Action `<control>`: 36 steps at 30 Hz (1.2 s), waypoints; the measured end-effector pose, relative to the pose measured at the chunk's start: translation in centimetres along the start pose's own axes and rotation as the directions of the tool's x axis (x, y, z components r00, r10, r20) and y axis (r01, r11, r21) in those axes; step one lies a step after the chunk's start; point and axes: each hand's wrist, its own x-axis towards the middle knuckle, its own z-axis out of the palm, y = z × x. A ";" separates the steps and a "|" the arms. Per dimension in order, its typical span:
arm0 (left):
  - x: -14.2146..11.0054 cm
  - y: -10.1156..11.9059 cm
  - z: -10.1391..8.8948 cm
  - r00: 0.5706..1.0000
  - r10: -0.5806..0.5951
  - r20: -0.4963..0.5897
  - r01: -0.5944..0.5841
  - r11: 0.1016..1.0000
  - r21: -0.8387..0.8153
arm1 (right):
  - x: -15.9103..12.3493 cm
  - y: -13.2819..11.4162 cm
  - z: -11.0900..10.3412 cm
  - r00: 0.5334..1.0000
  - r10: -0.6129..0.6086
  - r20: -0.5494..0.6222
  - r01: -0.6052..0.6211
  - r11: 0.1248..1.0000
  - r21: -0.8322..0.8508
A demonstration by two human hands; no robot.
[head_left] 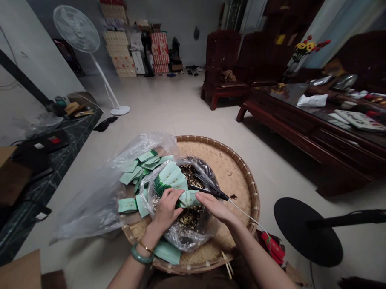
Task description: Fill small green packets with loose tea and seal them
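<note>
Between my two hands is a small pale-green packet (189, 198). My left hand (165, 208) is closed on its left end, with a jade bangle at the wrist. My right hand (213, 206) pinches the right end. Just beyond the left hand, several green packets (172, 177) are fanned out; I cannot tell whether they touch its fingers. Beneath, a clear plastic bag (197, 242) holds a dark and yellowish dried mix (189, 217). A black clamp-like tool (214, 188) with a white cord rests across the bag, its jaws apart. Everything lies on a round woven bamboo tray (235, 168).
More green packets (133, 172) are heaped at the tray's left, by a large clear plastic sheet (95, 191). The white cord (247, 214) crosses the tray's right rim. A round black stand base (307, 231) is on the right, below a dark wooden table (281, 123). A white fan (119, 110) stands ahead.
</note>
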 end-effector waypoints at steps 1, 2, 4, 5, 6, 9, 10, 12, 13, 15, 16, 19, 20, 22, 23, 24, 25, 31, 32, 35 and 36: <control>0.0 0.0 -0.1 1.000 0.004 -0.009 -0.003 1.000 0.020 | 0.0 0.3 0.1 1.000 0.002 0.007 -0.002 1.000 -0.004; 0.0 0.0 -0.1 1.000 0.011 -0.016 -0.011 0.999 0.039 | 0.1 0.6 0.2 1.000 0.012 0.005 -0.012 1.000 -0.006; 0.0 0.1 -0.1 0.999 0.042 -0.011 -0.041 0.997 0.058 | 0.3 1.3 0.4 0.998 0.049 -0.025 -0.049 0.999 0.001; 0.0 0.2 -0.1 0.998 0.061 -0.002 -0.061 0.997 0.057 | 0.4 1.6 0.5 0.996 0.074 -0.047 -0.074 0.997 0.014; 0.0 0.2 0.0 0.997 0.080 0.009 -0.081 0.995 0.050 | 0.5 1.9 0.6 0.993 0.100 -0.065 -0.098 0.995 0.032; -0.1 0.3 0.0 0.992 0.122 0.028 -0.123 0.992 0.035 | 0.3 2.3 0.9 0.985 0.165 -0.060 -0.157 0.981 0.113; -0.1 0.3 0.1 0.991 0.131 0.031 -0.132 0.991 0.035 | 0.2 2.3 1.0 0.982 0.182 -0.043 -0.174 0.974 0.146; -0.3 0.3 0.2 0.989 0.144 0.043 -0.145 0.988 0.045 | -0.1 2.3 1.3 0.978 0.207 -0.001 -0.202 0.955 0.215; -0.3 0.3 0.2 0.988 0.145 0.052 -0.148 0.988 0.054 | -0.3 2.3 1.4 0.977 0.213 0.023 -0.212 0.943 0.255; -0.4 0.3 0.3 0.987 0.140 0.075 -0.146 0.986 0.082 | -0.5 2.3 1.8 0.974 0.220 0.064 -0.228 0.912 0.341; -0.4 0.4 0.3 0.987 0.137 0.086 -0.145 0.985 0.098 | -0.6 2.3 1.9 0.972 0.221 0.082 -0.235 0.895 0.380; -0.4 0.9 0.2 0.984 0.141 0.105 -0.156 0.976 0.149 | -0.7 2.2 2.1 0.970 0.216 0.112 -0.243 0.861 0.446; -0.4 1.1 0.1 0.984 0.142 0.103 -0.159 0.972 0.171 | -0.7 2.1 2.2 0.970 0.214 0.114 -0.242 0.858 0.453; -0.4 1.6 0.2 0.988 0.132 0.078 -0.146 0.963 0.224 | -0.5 1.8 2.2 0.969 0.217 0.117 -0.246 0.855 0.456; -0.4 1.8 0.3 0.991 0.123 0.058 -0.134 0.959 0.249 | -0.5 1.7 2.2 0.967 0.223 0.123 -0.255 0.853 0.456; -0.5 1.9 0.4 0.992 0.118 0.038 -0.124 0.956 0.267 | -0.4 1.5 2.2 0.965 0.229 0.132 -0.264 0.850 0.457; -0.5 2.0 0.6 0.993 0.116 0.022 -0.117 0.954 0.275 | -0.3 1.4 2.2 0.962 0.231 0.144 -0.271 0.846 0.459; -0.8 1.5 1.6 0.986 0.168 -0.004 -0.165 0.972 0.167 | -0.5 1.7 3.0 0.978 0.194 0.077 -0.206 0.840 0.501; -0.8 1.4 1.6 0.985 0.172 -0.015 -0.168 0.974 0.150 | -0.6 1.7 3.1 0.981 0.186 0.057 -0.190 0.847 0.496; -0.8 1.3 1.8 0.985 0.167 -0.050 -0.160 0.979 0.124 | -1.2 0.9 3.1 0.981 0.183 0.066 -0.193 0.878 0.438; -0.8 1.2 1.8 0.985 0.160 -0.061 -0.153 0.982 0.114 | -1.4 0.4 3.0 0.979 0.188 0.076 -0.203 0.893 0.401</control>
